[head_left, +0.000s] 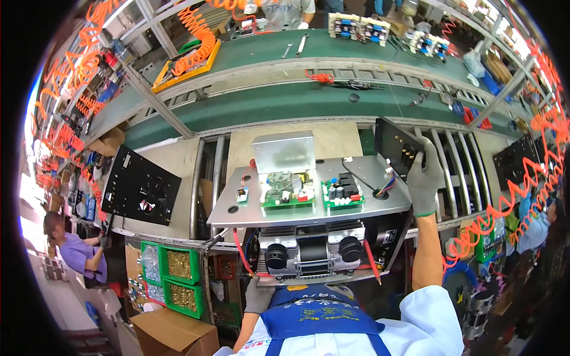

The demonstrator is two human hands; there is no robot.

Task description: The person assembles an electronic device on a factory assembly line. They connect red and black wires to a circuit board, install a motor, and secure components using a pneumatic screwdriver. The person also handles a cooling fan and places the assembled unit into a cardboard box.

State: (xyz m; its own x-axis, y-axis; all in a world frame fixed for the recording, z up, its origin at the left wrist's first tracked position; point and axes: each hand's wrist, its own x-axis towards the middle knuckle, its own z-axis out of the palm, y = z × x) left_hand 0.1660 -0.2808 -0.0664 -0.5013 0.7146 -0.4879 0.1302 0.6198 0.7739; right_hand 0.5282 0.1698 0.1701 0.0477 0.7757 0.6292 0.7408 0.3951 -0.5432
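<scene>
In front of me stands a machine with a silver metal top plate (237,204), which carries green circuit boards (289,188). Beneath the plate sits a motor-like silver and black compressor (313,249) with red tubes. My right hand (426,181), in a grey glove, grips the edge of an upright black panel (393,145) at the machine's right rear. Low at the front left, my gloved left hand (259,295) is closed at the corner of the metal base (323,279), beside a red tube (240,252). Its fingertips are partly hidden.
Another black panel (139,187) lies to the left on the roller line (463,172). Green bins (180,265) of small brass parts and a cardboard box (175,329) sit lower left. Orange coiled hoses (510,207) hang at right. A person in purple (83,255) is at far left.
</scene>
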